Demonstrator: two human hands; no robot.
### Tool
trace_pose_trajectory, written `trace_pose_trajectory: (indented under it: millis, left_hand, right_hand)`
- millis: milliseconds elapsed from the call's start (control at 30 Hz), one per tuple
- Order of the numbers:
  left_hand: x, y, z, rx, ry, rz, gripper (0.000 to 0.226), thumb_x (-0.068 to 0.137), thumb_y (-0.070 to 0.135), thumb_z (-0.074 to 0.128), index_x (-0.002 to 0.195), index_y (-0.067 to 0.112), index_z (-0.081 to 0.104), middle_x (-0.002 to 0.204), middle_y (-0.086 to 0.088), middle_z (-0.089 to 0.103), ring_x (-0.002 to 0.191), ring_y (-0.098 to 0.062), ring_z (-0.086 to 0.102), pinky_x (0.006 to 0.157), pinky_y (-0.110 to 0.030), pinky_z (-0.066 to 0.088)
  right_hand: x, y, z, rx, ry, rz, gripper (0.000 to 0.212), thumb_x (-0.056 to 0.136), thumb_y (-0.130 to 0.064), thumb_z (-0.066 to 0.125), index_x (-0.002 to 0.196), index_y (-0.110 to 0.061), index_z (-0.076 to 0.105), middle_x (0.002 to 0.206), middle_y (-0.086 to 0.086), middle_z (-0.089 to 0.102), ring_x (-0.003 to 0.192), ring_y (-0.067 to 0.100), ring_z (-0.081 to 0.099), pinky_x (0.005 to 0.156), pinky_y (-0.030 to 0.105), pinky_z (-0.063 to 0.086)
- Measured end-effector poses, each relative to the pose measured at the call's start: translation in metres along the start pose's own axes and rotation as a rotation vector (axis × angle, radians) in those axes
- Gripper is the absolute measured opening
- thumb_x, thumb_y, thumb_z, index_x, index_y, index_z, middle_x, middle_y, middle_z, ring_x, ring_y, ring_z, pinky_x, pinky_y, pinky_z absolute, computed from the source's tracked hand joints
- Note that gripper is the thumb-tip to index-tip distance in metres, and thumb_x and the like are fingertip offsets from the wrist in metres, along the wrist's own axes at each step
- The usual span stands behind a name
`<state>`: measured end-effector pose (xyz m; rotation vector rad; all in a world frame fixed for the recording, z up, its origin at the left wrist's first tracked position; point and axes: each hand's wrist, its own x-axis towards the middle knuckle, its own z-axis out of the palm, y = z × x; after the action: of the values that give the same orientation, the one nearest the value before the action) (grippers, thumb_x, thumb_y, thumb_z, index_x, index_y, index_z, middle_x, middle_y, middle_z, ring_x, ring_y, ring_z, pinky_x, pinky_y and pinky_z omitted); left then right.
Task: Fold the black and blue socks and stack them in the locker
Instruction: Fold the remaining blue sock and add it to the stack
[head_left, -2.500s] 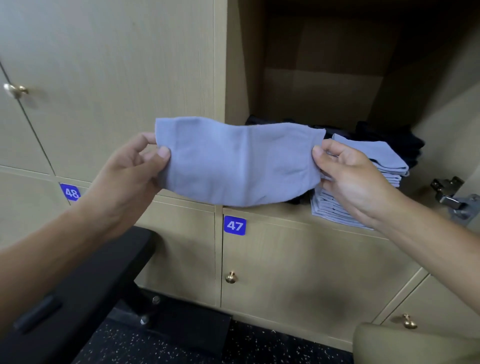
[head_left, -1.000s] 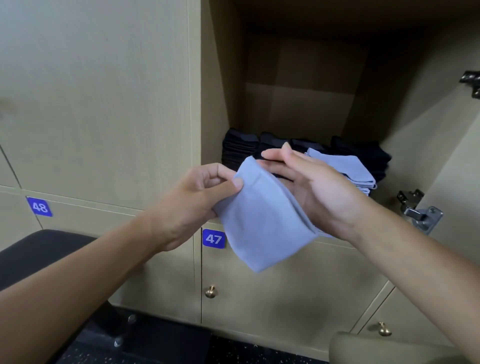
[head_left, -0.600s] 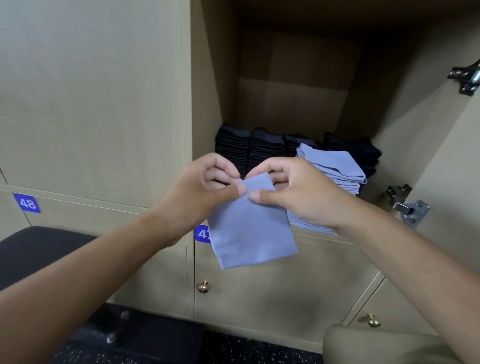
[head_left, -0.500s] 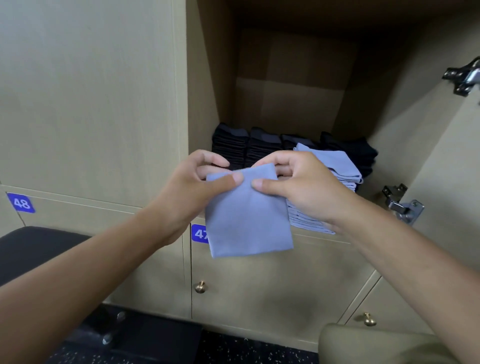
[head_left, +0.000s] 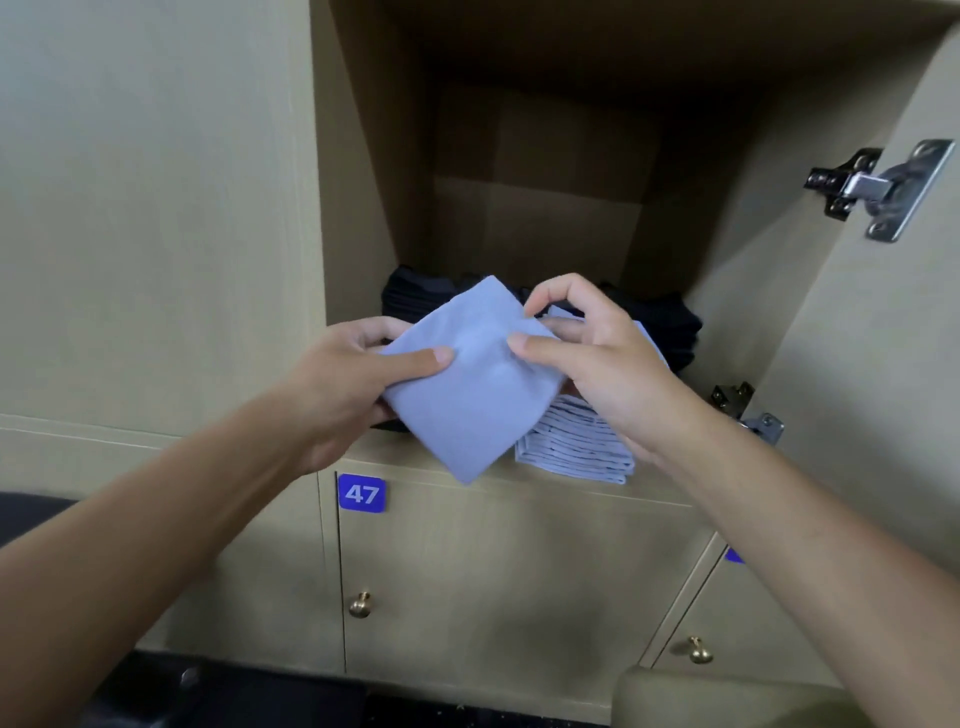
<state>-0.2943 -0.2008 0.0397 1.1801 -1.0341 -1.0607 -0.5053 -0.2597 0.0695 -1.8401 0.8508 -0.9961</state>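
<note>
The fold looks done and the step in hand is placing: the folded blue sock (head_left: 470, 384) is held flat as a tilted square between both hands, in front of the open locker (head_left: 545, 218). The left hand (head_left: 353, 384) pinches its left edge, thumb on top and fingers underneath. The right hand (head_left: 592, 358) pinches its right edge, thumb on top and the other fingers curled above the cloth.

Just beyond and below the right hand lies the stack of folded blue socks (head_left: 574, 447), at the locker's front lip. Behind both hands, deeper in, sit the black socks (head_left: 670, 332), partly hidden.

The next move probably calls for carrying the sock forward and to the right, squaring it to the blue stack and laying it on top without letting the fold spring open.

Half a second ago the sock hung lower, in front of the number plate 47 (head_left: 362, 493). Now both hands have lifted it to the locker's mouth and turned it corner-down, and the plate shows whole.
</note>
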Motion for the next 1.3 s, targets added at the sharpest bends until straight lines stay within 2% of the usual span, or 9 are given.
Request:
trace_pose_trajectory:
  millis: [100, 233, 367, 433, 567, 767, 933, 1167, 1300]
  left_hand:
    - [0.009, 0.011, 0.011, -0.018, 0.000, 0.041, 0.047, 0.069, 0.020, 0.084, 0.111, 0.006, 0.068, 0.105, -0.010, 0.077, 0.092, -0.020, 0.076, 0.072, -0.027, 0.062]
    - [0.022, 0.015, 0.034, -0.131, 0.082, 0.104, 0.053, 0.083, 0.012, 0.081, 0.128, 0.010, 0.054, 0.116, -0.013, 0.071, 0.090, -0.020, 0.076, 0.074, -0.033, 0.064]
    - [0.034, 0.011, 0.055, -0.131, 0.004, 0.151, 0.046, 0.094, 0.005, 0.069, 0.125, 0.025, 0.040, 0.097, -0.009, 0.074, 0.073, -0.014, 0.072, 0.069, -0.036, 0.064]
    - [0.039, 0.010, 0.064, -0.110, -0.054, 0.177, 0.040, 0.095, 0.001, 0.066, 0.122, 0.020, 0.044, 0.098, -0.011, 0.075, 0.079, -0.017, 0.074, 0.069, -0.036, 0.063]
    - [0.059, 0.013, 0.085, -0.013, -0.046, 0.209, 0.027, 0.091, -0.005, 0.068, 0.116, 0.005, 0.062, 0.105, -0.012, 0.069, 0.083, -0.018, 0.073, 0.065, -0.025, 0.060]
    - [0.097, 0.026, 0.116, 0.128, -0.079, 0.167, 0.032, 0.088, -0.003, 0.074, 0.118, 0.005, 0.067, 0.110, -0.016, 0.071, 0.092, -0.023, 0.074, 0.071, -0.028, 0.064]
    - [0.120, 0.026, 0.127, 0.258, -0.082, 0.100, 0.031, 0.083, -0.004, 0.079, 0.111, 0.005, 0.070, 0.120, -0.017, 0.065, 0.092, -0.025, 0.071, 0.057, -0.021, 0.059]
    - [0.132, 0.025, 0.124, 0.471, -0.049, 0.099, 0.032, 0.080, 0.006, 0.085, 0.108, 0.006, 0.072, 0.121, -0.011, 0.063, 0.090, -0.020, 0.068, 0.055, -0.018, 0.054]
    - [0.133, 0.021, 0.121, 0.579, -0.068, 0.077, 0.033, 0.083, 0.020, 0.085, 0.111, 0.010, 0.072, 0.109, -0.004, 0.066, 0.088, -0.013, 0.060, 0.060, -0.023, 0.046]
  right_hand:
    - [0.001, -0.001, -0.010, -0.135, -0.101, -0.036, 0.025, 0.096, -0.009, 0.063, 0.106, -0.031, 0.069, 0.110, -0.006, 0.073, 0.106, 0.017, 0.068, 0.095, 0.037, 0.054]
    - [0.006, 0.002, -0.019, -0.119, 0.046, -0.086, 0.036, 0.095, -0.005, 0.062, 0.117, -0.031, 0.073, 0.117, -0.020, 0.069, 0.112, 0.001, 0.062, 0.100, 0.026, 0.050]
    - [0.016, 0.012, -0.036, -0.055, 0.224, -0.087, 0.037, 0.095, -0.009, 0.063, 0.120, -0.036, 0.070, 0.123, 0.013, 0.068, 0.114, 0.032, 0.063, 0.104, 0.046, 0.051]
    - [0.024, 0.019, -0.043, -0.034, 0.273, -0.068, 0.038, 0.095, -0.009, 0.063, 0.122, -0.035, 0.068, 0.124, 0.019, 0.066, 0.112, 0.035, 0.063, 0.104, 0.050, 0.050]
    - [0.037, 0.029, -0.060, -0.064, 0.380, -0.063, 0.038, 0.094, -0.011, 0.067, 0.128, -0.028, 0.066, 0.133, -0.002, 0.064, 0.121, 0.017, 0.061, 0.105, 0.041, 0.051]
    - [0.055, 0.043, -0.087, -0.214, 0.583, -0.041, 0.035, 0.090, -0.017, 0.072, 0.124, -0.022, 0.071, 0.127, -0.005, 0.067, 0.119, 0.016, 0.061, 0.106, 0.036, 0.049]
    - [0.065, 0.061, -0.096, -0.337, 0.548, 0.046, 0.032, 0.091, -0.022, 0.071, 0.123, -0.022, 0.070, 0.128, -0.003, 0.066, 0.118, 0.016, 0.060, 0.100, 0.025, 0.047]
    - [0.069, 0.072, -0.097, -0.413, 0.438, 0.108, 0.036, 0.097, -0.026, 0.067, 0.132, -0.017, 0.066, 0.137, -0.001, 0.060, 0.123, 0.016, 0.055, 0.091, 0.020, 0.038]
    - [0.072, 0.084, -0.097, -0.528, 0.391, 0.142, 0.035, 0.098, -0.035, 0.064, 0.130, -0.021, 0.067, 0.140, 0.002, 0.058, 0.131, 0.022, 0.050, 0.106, 0.030, 0.041]
